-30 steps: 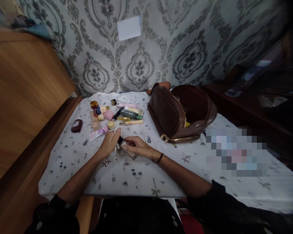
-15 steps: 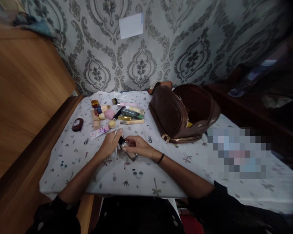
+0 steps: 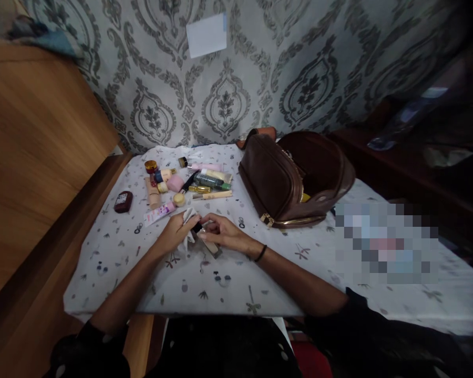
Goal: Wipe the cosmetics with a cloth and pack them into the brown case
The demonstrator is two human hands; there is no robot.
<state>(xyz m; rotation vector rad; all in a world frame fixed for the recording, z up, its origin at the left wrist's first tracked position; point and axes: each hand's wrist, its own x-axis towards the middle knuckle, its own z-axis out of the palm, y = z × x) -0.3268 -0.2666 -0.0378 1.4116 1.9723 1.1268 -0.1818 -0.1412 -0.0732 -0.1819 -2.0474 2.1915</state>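
Note:
A small foundation bottle (image 3: 210, 245) with a black cap and beige contents lies slanted between my hands above the printed cloth. My right hand (image 3: 225, 233) grips it around the body, with a dark band at the wrist. A crumpled white tissue (image 3: 188, 216) is held in my left hand (image 3: 178, 229), whose fingertips meet the black cap. Just beyond my left hand lie a pink-and-white tube (image 3: 160, 212) and a small jar with a cream lid (image 3: 178, 199).
Several cosmetics, including a green-capped bottle (image 3: 212, 181) and a pink sponge (image 3: 175, 182), cluster at the back left. A dark red container (image 3: 123, 201) sits apart at left. An unzipped brown bag (image 3: 274, 181) stands right of them. A wooden cabinet (image 3: 43, 121) borders the left side.
More of the white tissue shows, now bunched by the bottle's cap. The fingers of my right hand have shifted slightly on the bottle. The whole view has tilted a little.

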